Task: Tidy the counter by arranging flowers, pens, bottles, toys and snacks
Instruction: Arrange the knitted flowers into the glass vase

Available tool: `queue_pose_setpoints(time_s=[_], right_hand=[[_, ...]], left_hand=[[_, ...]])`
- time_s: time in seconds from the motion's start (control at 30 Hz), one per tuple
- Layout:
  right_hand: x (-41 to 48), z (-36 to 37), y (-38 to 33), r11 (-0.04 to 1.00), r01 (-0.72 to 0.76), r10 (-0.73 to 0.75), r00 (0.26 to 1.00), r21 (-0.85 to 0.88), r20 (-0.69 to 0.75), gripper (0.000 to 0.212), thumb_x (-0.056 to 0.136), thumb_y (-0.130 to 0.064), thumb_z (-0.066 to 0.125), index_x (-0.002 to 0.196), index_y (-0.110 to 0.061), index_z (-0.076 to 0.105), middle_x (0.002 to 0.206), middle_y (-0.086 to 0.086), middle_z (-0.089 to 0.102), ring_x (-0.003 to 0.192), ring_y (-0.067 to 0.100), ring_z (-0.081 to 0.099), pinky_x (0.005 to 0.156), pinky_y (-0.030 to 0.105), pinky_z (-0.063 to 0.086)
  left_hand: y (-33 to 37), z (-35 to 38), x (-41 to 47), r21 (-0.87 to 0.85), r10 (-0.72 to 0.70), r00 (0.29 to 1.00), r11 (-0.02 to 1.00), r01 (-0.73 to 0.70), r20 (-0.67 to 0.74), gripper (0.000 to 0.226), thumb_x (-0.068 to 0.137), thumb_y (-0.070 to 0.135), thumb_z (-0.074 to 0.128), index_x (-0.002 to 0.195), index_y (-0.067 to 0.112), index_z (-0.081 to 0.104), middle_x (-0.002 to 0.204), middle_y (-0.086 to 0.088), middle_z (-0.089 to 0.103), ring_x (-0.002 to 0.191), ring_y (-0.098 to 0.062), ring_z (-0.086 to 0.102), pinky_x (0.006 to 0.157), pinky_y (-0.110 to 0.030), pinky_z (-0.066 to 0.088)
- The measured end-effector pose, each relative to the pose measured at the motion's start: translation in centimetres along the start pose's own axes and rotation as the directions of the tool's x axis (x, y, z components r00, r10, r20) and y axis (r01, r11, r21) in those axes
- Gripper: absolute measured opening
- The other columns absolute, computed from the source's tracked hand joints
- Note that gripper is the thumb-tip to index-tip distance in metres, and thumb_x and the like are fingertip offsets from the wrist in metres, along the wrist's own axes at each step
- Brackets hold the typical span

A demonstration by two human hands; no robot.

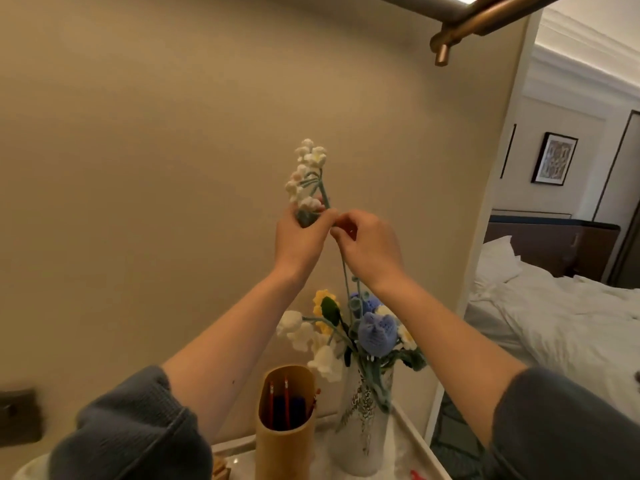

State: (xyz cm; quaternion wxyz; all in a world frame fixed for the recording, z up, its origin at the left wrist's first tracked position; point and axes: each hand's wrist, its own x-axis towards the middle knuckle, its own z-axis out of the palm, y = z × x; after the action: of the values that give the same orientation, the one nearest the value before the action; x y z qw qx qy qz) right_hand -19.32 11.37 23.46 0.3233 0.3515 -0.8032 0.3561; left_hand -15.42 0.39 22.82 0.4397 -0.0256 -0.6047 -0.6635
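I hold a crocheted white flower stem (306,171) high in front of the wall. My left hand (299,237) grips it just below the white blossoms. My right hand (369,245) pinches its green stem right beside the left. The stem's long lower end runs down toward a white vase (363,431) on the counter. That vase holds several crocheted flowers: blue, yellow and white ones (375,330). A tan pen holder (285,441) with red and blue pens stands left of the vase.
A white-edged counter (420,445) with a small red item (417,475) at its front. A dark wall fitting (19,415) is at the left. A brass rail (485,22) hangs overhead. A bed (561,317) lies beyond the wall edge on the right.
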Motion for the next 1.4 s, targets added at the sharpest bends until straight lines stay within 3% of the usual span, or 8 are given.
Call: queue_pose_setpoints(time_s=[0.47,0.6,0.73,0.83,0.97,1.07,1.17,1.4], right_hand=[[-2.8,1.7,4.4,0.929,-0.083,0.16,0.969,-0.361,0.189,0.013,0.089,-0.033,0.059,0.091,-0.026,0.07,0.095,-0.001,0.06,0.087,0.022,0.06,0.064,0.033,0.048],[-3.6,1.8,5.4,0.891,-0.142,0.259,0.94,-0.432,0.224,0.011,0.085,-0.034,0.066,0.088,-0.025,0.071,0.102,0.0,0.045,0.102,0.023,0.048,0.076,0.039,0.05],[-4.4,1.9,6.0,0.889,-0.149,0.279,0.926,-0.434,0.253,0.011,0.082,-0.036,0.068,0.087,-0.028,0.076,0.127,0.001,0.048,0.121,0.025,0.042,0.092,0.04,0.046],[-4.6,1.8,5.7,0.897,-0.153,0.278,0.925,-0.415,0.261,0.012,0.079,-0.036,0.067,0.077,-0.029,0.077,0.106,-0.003,0.061,0.106,0.022,0.053,0.083,0.04,0.051],[-4.9,2.0,5.4,0.928,-0.216,0.272,0.949,-0.303,0.159,0.012,0.072,-0.033,0.064,0.063,-0.025,0.065,0.071,-0.007,0.062,0.072,0.016,0.059,0.065,0.039,0.054],[-5.1,2.3,5.4,0.94,-0.285,0.31,0.943,-0.188,0.119,0.016,0.07,-0.026,0.063,0.07,-0.023,0.048,0.063,-0.002,0.056,0.061,0.022,0.055,0.059,0.045,0.051],[-5.2,2.3,5.7,0.939,-0.296,0.318,0.941,-0.175,0.117,0.021,0.075,-0.023,0.062,0.083,-0.023,0.042,0.067,0.0,0.057,0.063,0.026,0.056,0.06,0.048,0.05],[-5.3,1.9,5.8,0.921,-0.342,0.371,0.916,-0.186,0.151,0.05,0.084,-0.025,0.063,0.127,-0.028,0.038,0.08,-0.007,0.065,0.078,0.022,0.064,0.082,0.045,0.052]], left_hand=[[-5.2,0.4,-1.1,0.213,-0.194,0.978,0.961,0.175,0.072,0.009,0.08,0.022,0.076,0.081,0.02,0.067,0.079,0.005,0.069,0.08,-0.012,0.066,0.074,-0.031,0.053],[-5.5,1.0,-1.4,0.236,-0.311,0.948,0.928,0.289,0.063,0.067,0.071,0.037,0.082,0.117,0.016,0.038,0.102,0.004,0.057,0.089,-0.008,0.059,0.069,-0.024,0.049],[-6.0,0.9,-1.0,0.275,-0.259,0.963,0.934,0.229,0.076,0.048,0.081,0.033,0.074,0.113,0.024,0.041,0.104,0.004,0.055,0.088,-0.009,0.056,0.064,-0.02,0.041],[-6.6,0.7,-0.5,0.379,-0.201,0.976,0.912,0.156,0.083,0.022,0.085,0.03,0.07,0.101,0.02,0.059,0.109,-0.005,0.059,0.094,-0.021,0.059,0.079,-0.033,0.049],[-7.8,0.6,0.3,0.569,-0.204,0.975,0.814,0.119,0.088,0.025,0.083,0.04,0.069,0.099,0.021,0.067,0.111,-0.005,0.05,0.099,-0.025,0.057,0.094,-0.04,0.048],[-8.0,0.7,-0.1,0.624,-0.199,0.972,0.777,0.08,0.124,0.027,0.076,0.046,0.073,0.094,0.027,0.067,0.098,0.002,0.069,0.095,-0.019,0.064,0.087,-0.038,0.048],[-8.0,0.8,-0.6,0.752,-0.15,0.979,0.659,-0.003,0.136,0.051,0.072,0.051,0.076,0.116,0.033,0.058,0.109,0.01,0.067,0.102,-0.015,0.062,0.087,-0.035,0.046],[-7.3,-0.2,-0.6,0.732,-0.307,0.925,0.68,0.047,0.226,0.062,0.07,0.037,0.083,0.124,0.021,0.055,0.111,0.003,0.064,0.098,-0.018,0.061,0.085,-0.039,0.053]])
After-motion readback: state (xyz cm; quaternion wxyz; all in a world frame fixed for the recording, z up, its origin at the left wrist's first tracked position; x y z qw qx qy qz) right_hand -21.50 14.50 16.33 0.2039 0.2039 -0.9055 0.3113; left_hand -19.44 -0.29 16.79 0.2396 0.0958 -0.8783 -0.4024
